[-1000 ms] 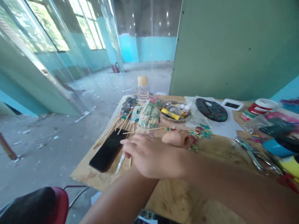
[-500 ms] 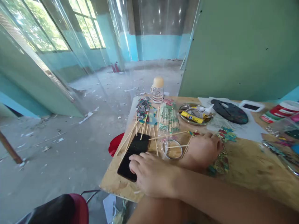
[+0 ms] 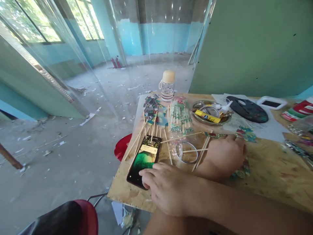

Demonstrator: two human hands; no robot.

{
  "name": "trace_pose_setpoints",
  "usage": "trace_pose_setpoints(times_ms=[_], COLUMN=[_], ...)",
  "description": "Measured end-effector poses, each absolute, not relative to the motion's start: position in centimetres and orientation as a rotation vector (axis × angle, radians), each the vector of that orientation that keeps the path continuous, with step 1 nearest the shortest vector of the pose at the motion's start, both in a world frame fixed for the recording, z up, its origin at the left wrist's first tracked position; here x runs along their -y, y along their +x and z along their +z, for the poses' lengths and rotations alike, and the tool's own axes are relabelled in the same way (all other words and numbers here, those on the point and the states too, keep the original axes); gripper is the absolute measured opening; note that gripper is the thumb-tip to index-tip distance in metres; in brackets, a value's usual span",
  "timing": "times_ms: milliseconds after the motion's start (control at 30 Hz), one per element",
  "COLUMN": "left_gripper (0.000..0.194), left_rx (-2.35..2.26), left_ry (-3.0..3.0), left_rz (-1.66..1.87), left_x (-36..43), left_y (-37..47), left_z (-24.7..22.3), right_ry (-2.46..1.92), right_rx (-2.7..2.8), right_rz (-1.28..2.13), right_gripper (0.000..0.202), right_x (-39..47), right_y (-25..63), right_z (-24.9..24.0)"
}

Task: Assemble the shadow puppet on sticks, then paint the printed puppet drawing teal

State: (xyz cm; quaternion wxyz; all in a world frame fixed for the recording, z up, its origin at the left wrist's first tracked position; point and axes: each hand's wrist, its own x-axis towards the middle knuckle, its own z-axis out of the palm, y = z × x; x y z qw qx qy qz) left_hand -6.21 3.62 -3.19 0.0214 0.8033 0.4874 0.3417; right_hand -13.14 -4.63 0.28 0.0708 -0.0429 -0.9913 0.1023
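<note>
Released and loosely curled, the grip of the right hand (image 3: 168,187) holds nothing; its index fingertip touches the lower part of the lit phone (image 3: 144,163), which lies face up near the corner of the tabletop (image 3: 271,176) and shows 16:30 on its screen. The right forearm crosses over the left one. The left hand (image 3: 223,155) is curled over a bright paper cut-out (image 3: 216,134) at the end of a thin stick; its fingertips are hidden, so I cannot tell whether its grip is clenched on the piece. More coloured paper shows just beyond and below that hand.

Loose wooden sticks (image 3: 168,148) lie between the phone and the left hand, and a few reach over the phone's upper end. Between the hands is a metal ring (image 3: 197,156), with one stick running across it. Beyond the phone are dark patterned cut-outs (image 3: 151,107) and a clear packet (image 3: 180,119) of sticks. A drink bottle (image 3: 168,88) with a cream lid stands upright behind them. Right of the packet, a round metal dish (image 3: 215,123) holds a yellow tube (image 3: 207,116). Farther right, a dark oval palette (image 3: 254,112) rests on white paper (image 3: 275,129), near a white-framed device (image 3: 272,103) and a red and green tub (image 3: 299,109).
</note>
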Motion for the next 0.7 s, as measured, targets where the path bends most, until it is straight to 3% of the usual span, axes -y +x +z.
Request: trace_pose_setpoints(times_ms=[233, 467, 700], left_gripper=[0.033, 0.027, 0.030], left_rx=[-1.568, -1.625, -1.630], left_ry=[2.489, 2.485, 2.488], left_rz=[1.084, 1.129, 1.128], left_x=[-3.3, -2.9, -3.0], left_y=[-6.3, -6.8, -6.8], left_z=[-3.4, -2.9, -2.7], right_ry=[-0.572, -0.473, -0.666], right_rx=[2.772, 2.598, 2.460], right_rz=[0.218, 0.300, 0.162], right_gripper=[0.027, 0.021, 0.029], right_x=[4.5, 5.6, 6.7], right_y=[-12.8, -8.9, -2.3], right_z=[-0.8, 1.5, 0.8])
